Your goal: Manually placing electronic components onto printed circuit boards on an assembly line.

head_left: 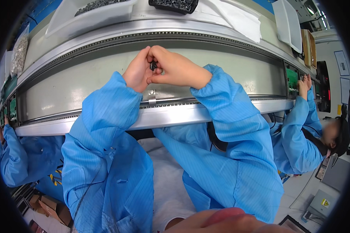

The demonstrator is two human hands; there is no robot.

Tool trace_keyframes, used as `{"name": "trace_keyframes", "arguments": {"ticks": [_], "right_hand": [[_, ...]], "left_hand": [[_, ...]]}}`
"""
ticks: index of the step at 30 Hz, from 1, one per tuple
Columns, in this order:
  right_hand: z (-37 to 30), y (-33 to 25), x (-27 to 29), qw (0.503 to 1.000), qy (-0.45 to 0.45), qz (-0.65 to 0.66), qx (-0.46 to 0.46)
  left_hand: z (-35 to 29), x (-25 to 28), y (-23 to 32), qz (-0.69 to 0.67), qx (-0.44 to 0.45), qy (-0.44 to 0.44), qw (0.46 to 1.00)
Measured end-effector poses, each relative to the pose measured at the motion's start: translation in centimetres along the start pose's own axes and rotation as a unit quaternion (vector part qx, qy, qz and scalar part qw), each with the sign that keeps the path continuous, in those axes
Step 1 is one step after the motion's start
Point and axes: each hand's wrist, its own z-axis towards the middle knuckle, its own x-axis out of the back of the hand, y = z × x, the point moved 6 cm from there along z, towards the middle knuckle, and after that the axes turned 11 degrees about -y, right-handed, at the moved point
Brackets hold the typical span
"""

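My two hands meet above the conveyor line [85, 83], close to its middle. A few small black parts [153, 65] show in the gap between them; their exact kind is too small to make out. My left hand [136, 73] is cupped around these parts, palm turned toward the right. Curled over from the other side, my right hand [177, 69] has its fingers closed at the same parts, fingertips touching the left palm. Blue sleeves cover both forearms.
Beyond the line stand a white bin [93, 17] and a black tray [174, 5], both holding small dark parts. White sheeting [237, 19] lies beside them. Green circuit boards [292, 79] sit on the line at right and left, where co-workers' hands [304, 84] are busy.
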Motion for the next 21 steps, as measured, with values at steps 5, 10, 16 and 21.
{"name": "trace_keyframes", "arguments": {"ticks": [5, 10, 16, 21], "right_hand": [[0.0, 0.1, 0.2, 0.999, 0.027, -0.005, 0.017], [0.2, -2.4, 1.7, 0.965, 0.160, -0.075, 0.194], [-1.1, -0.2, 4.7, 0.954, 0.256, -0.099, 0.124], [-1.3, -0.7, 4.1, 0.963, 0.212, -0.102, 0.132]], "left_hand": [[-0.3, -0.5, 0.4, -0.021, -0.011, 0.003, 1.000], [-1.2, -0.3, 2.3, -0.080, -0.084, 0.052, 0.992], [-1.8, 0.5, 5.9, -0.061, -0.150, 0.038, 0.986], [-9.5, 4.0, 10.6, 0.128, -0.153, 0.100, 0.975]]}}
